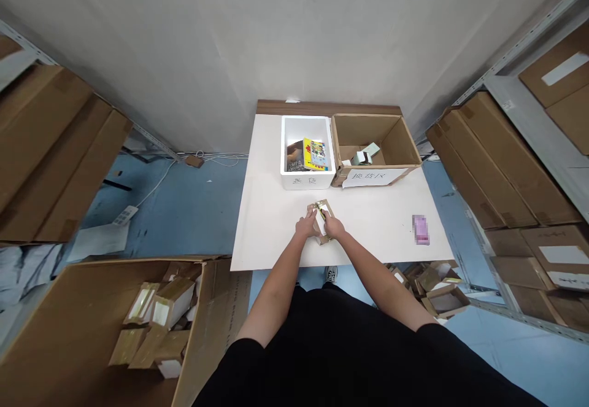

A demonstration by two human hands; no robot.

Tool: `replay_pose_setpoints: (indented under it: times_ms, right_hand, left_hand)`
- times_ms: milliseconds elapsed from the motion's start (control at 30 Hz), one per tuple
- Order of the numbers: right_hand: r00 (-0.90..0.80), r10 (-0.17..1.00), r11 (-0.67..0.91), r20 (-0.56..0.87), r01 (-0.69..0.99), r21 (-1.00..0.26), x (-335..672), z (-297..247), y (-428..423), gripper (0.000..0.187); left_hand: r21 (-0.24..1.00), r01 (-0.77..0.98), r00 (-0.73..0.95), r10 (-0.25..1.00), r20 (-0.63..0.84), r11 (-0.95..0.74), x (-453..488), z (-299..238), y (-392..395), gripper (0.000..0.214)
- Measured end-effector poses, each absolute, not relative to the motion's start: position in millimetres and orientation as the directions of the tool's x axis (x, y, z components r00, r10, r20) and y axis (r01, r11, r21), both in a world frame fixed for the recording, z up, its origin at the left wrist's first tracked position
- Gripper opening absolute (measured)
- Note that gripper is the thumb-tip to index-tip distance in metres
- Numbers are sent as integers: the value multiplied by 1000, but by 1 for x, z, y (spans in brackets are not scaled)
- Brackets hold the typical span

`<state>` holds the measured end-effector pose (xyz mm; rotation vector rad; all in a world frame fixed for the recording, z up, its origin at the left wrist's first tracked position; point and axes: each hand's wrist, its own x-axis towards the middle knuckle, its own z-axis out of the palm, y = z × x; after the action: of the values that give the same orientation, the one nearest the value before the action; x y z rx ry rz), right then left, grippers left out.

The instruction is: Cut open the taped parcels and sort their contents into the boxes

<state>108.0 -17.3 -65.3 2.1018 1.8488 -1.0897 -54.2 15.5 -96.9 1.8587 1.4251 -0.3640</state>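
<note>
A small taped cardboard box (326,205) with a white label lies on the white table near its front edge. My left hand (305,225) is closed on the left side of this box. In my right hand (333,226) is a slim yellow and dark box cutter (323,213), small in view, held over the top of the box. The fingers partly cover both the cutter and the label. Whether the blade is touching the tape cannot be made out.
Behind the hands stand a white foam bin (307,181) holding books and an open carton (381,126) with small boxes. A blurred pink item (420,230) lies at right. A large carton (55,333) of parcels stands lower left; opened boxes (444,299) lie below right. Shelves flank the table.
</note>
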Motion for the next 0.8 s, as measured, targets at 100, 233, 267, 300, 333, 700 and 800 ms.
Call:
replay_pose_setpoints:
  times_ms: [100,233,267,300,333,700,800]
  right_hand:
    - [-8,781,-225,-624,929,-293,109,-56,-16,73]
    - [-18,769,-209,-639,938,-277,109,-49,-21,75]
    - [-18,765,-210,-644,938,-276,109,-47,-22,74]
    - [-20,760,-212,-649,937,-277,109,-44,-23,73]
    - [-25,755,-214,-656,936,-281,109,-41,-23,72]
    - [-33,596,-326,-802,903,-279,136,-6,-71,68]
    - [-39,576,-326,-816,905,-273,138,0,-87,79]
  left_hand:
    - [365,925,326,703,-632,-101,-54,-93,15,134]
    - [371,922,332,710,-622,-106,-55,-90,14,134]
    - [370,922,334,711,-619,-111,-56,-90,14,134]
    - [369,922,335,713,-616,-115,-56,-90,13,133]
    - [368,922,337,715,-613,-119,-57,-89,13,133]
    - [380,914,358,726,-587,-142,-58,-94,13,133]
    - [384,914,352,728,-589,-131,-58,-94,13,133]
